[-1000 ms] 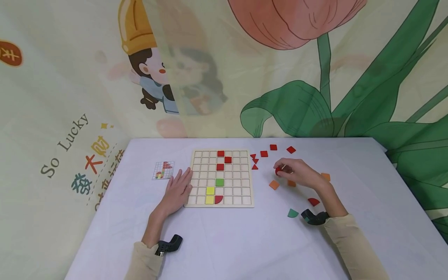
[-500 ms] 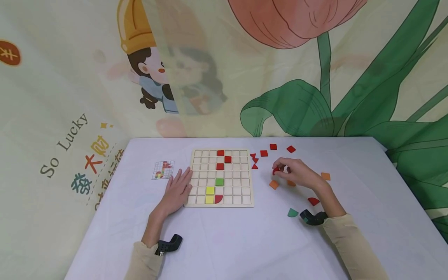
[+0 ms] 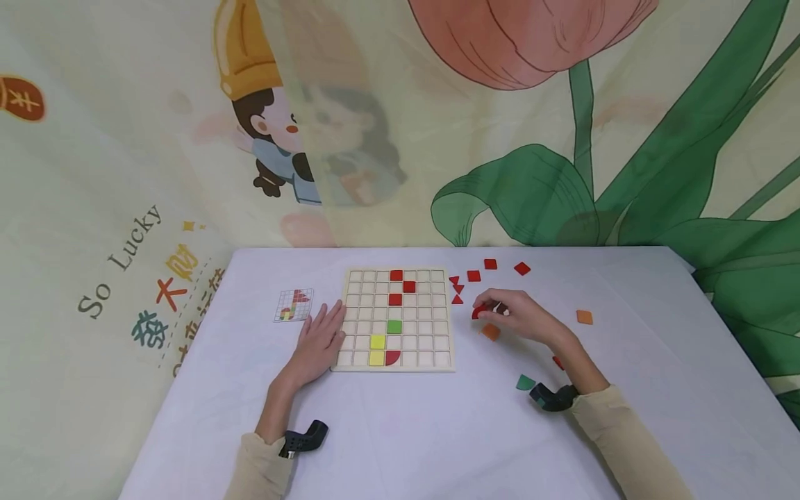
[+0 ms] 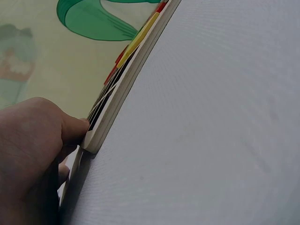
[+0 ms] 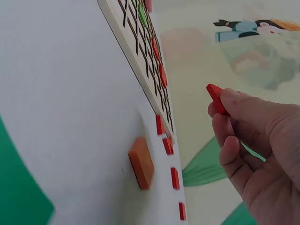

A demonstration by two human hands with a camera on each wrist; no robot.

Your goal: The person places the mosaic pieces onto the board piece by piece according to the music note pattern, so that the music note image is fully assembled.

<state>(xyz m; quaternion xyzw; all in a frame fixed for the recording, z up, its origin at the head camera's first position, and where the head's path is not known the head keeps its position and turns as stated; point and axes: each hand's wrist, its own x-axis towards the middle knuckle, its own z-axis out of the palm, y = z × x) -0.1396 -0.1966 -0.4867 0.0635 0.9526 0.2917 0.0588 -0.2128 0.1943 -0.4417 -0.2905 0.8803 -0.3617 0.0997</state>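
Note:
My right hand [image 3: 515, 314] pinches a small red tile [image 5: 215, 97] between thumb and fingertips, lifted above the table right of the board. Its full shape is hidden by the fingers. Fairly straight fingers of my left hand [image 3: 317, 345] rest along the left edge of the wooden grid board [image 3: 455, 333]; in the left wrist view the thumb touches the board's edge near a corner. Several red squares [image 3: 395, 299], a green square [image 3: 394, 326], two yellow squares [image 3: 378, 342] and a red quarter-circle [image 3: 392, 357] sit in the board's cells.
A small pattern card [image 3: 293, 305] lies left of the board. Right of it are loose red triangles [image 3: 457, 300], red squares [image 3: 490, 264], orange squares [image 3: 584, 317], a green quarter-circle [image 3: 525, 382] and a red piece [image 3: 557, 362] partly behind the right wrist.
My right hand has moved left toward the board with the red tile still pinched, passing over the orange squares. The left hand keeps its place on the board's edge.

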